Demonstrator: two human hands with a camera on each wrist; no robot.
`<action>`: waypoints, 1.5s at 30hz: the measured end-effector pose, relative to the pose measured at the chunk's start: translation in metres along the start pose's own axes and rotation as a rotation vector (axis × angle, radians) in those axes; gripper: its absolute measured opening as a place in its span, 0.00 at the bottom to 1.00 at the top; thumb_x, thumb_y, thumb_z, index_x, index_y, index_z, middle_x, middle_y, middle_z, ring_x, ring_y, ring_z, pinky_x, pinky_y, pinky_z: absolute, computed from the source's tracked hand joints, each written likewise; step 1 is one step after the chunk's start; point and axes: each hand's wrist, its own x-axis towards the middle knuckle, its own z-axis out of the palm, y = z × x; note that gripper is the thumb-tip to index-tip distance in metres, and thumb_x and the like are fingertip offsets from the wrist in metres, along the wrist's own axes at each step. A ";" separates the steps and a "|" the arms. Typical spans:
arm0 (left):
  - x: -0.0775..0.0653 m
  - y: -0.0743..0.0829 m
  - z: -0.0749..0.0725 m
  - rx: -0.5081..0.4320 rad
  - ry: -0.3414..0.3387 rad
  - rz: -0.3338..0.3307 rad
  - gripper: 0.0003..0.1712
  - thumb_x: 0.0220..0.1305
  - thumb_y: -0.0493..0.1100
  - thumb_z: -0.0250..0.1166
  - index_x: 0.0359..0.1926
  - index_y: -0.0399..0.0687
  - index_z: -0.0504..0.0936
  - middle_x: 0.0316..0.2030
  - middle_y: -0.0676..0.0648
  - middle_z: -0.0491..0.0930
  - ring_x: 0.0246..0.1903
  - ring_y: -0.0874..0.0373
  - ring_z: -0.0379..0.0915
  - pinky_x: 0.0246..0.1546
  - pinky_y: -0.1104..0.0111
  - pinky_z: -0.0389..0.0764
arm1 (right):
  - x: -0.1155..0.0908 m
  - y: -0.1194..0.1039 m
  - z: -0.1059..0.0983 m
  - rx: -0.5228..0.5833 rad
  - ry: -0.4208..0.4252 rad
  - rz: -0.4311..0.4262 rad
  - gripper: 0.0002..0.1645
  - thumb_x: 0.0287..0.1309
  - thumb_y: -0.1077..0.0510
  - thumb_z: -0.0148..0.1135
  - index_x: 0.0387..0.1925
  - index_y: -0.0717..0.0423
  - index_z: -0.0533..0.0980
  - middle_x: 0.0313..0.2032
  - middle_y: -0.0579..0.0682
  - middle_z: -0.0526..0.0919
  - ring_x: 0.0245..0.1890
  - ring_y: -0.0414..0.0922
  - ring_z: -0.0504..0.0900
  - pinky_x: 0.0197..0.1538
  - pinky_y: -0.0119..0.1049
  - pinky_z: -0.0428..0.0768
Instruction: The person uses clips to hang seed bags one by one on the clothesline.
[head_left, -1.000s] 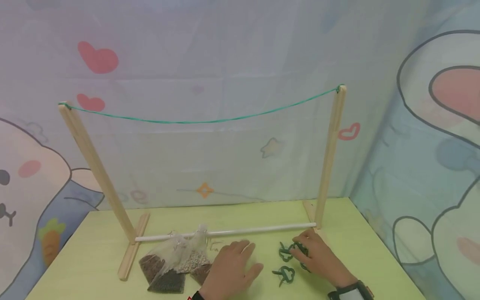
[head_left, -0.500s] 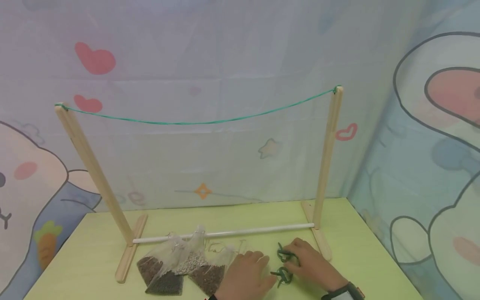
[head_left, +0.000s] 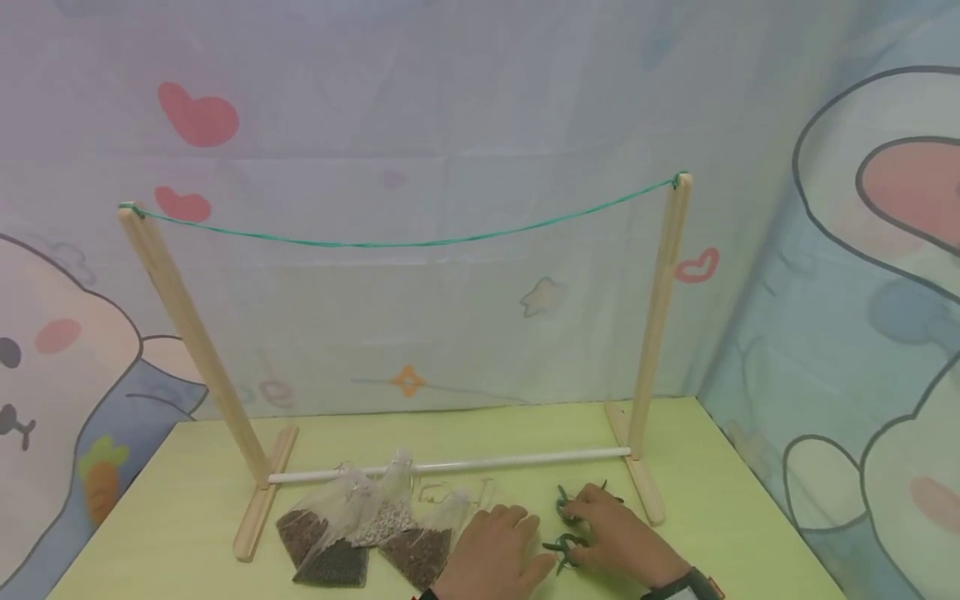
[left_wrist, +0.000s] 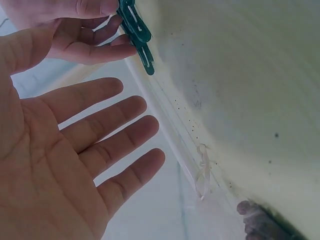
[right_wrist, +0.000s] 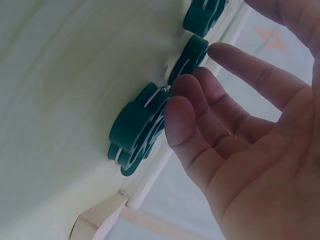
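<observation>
Progress, judged from the present layout: handling of the clips is at an early stage. The thin green cord (head_left: 367, 245), well beyond the fingers, is already strung between the pale wooden posts (head_left: 198, 337) and carries no clip; the clear bags of brown, white and dark granules (head_left: 384, 525), to the left of the left fingers, lie unclipped. The dark green plastic clips lie loose on the pale yellow-green worktop (head_left: 750, 517) at the right fingertips; their placement appears unfinished. The near clip (head_left: 568, 547) directs one arm toward the left fingers and one toward the person; its long axis appears to run diagonally, its far end covered by the right thumb. The upper clip (head_left: 564, 507) directs a slim arm away from the person; its full axis is hidden. Right hand (head_left: 622, 537): fingers bent, tips touching clips, thumb apart from the index finger, no pinch visible. Left hand (head_left: 491, 554): fingers spread, holding nothing, just beside the near clip.
</observation>
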 end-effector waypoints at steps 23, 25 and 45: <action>0.002 -0.004 -0.004 -0.021 -0.057 -0.076 0.32 0.76 0.68 0.53 0.66 0.53 0.80 0.60 0.49 0.81 0.61 0.50 0.76 0.61 0.54 0.78 | 0.003 -0.009 0.009 -0.078 -0.034 -0.029 0.17 0.40 0.61 0.77 0.36 0.54 0.82 0.37 0.41 0.69 0.30 0.35 0.65 0.30 0.29 0.70; 0.001 -0.004 -0.006 -0.038 -0.051 -0.084 0.32 0.76 0.67 0.53 0.66 0.52 0.80 0.61 0.48 0.80 0.62 0.49 0.75 0.62 0.53 0.77 | 0.003 -0.008 0.009 -0.081 -0.027 -0.030 0.15 0.40 0.61 0.74 0.35 0.53 0.81 0.36 0.41 0.69 0.29 0.34 0.66 0.29 0.29 0.70; 0.000 -0.015 -0.015 -0.290 0.181 -0.013 0.29 0.71 0.51 0.67 0.67 0.42 0.78 0.56 0.48 0.80 0.55 0.54 0.78 0.54 0.62 0.83 | 0.012 -0.024 0.016 0.483 0.378 -0.294 0.18 0.59 0.71 0.68 0.50 0.55 0.80 0.39 0.50 0.82 0.36 0.36 0.84 0.37 0.35 0.88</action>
